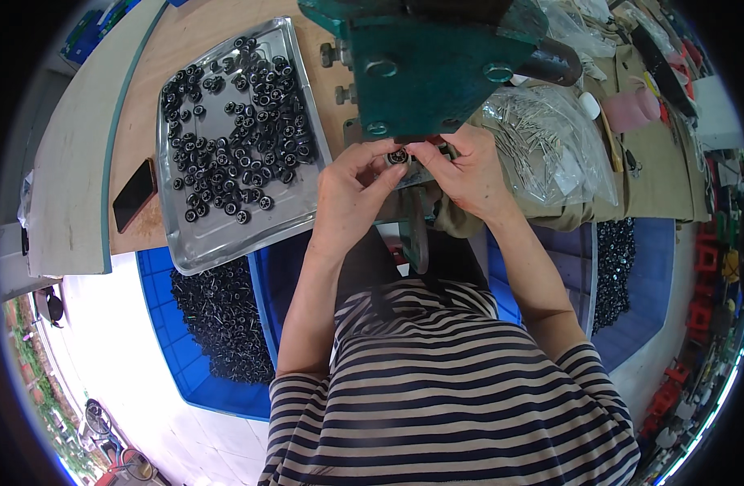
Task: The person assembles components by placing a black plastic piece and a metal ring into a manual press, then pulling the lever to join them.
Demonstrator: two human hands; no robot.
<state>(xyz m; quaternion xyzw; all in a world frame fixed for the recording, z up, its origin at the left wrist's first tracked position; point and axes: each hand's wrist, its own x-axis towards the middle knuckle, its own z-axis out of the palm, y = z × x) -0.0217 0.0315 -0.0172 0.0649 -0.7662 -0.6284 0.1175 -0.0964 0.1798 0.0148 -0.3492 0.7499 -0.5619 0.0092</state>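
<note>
Beneath the head of a green bench press (425, 77), my two hands meet in the middle of the view. My left hand (348, 185) is closed, pinching a small black wheel (398, 156) with a silvery hub between thumb and fingers. My right hand (469, 172) is closed too, its thumb and fingertips pressed together just right of the wheel; what they grip is hidden. To the left, a shiny metal tray (250, 247) carries many similar black wheels (267, 97), loosely scattered. On the right lies a clear plastic bag (579, 174) with thin metal pins (526, 130).
Blue bins (214, 397) with small dark parts (218, 324) stand below the bench on both sides. A phone (134, 194) lies left of the tray on the wooden bench (137, 97). A pink cup (631, 109) is at the far right on brown cloth (672, 178).
</note>
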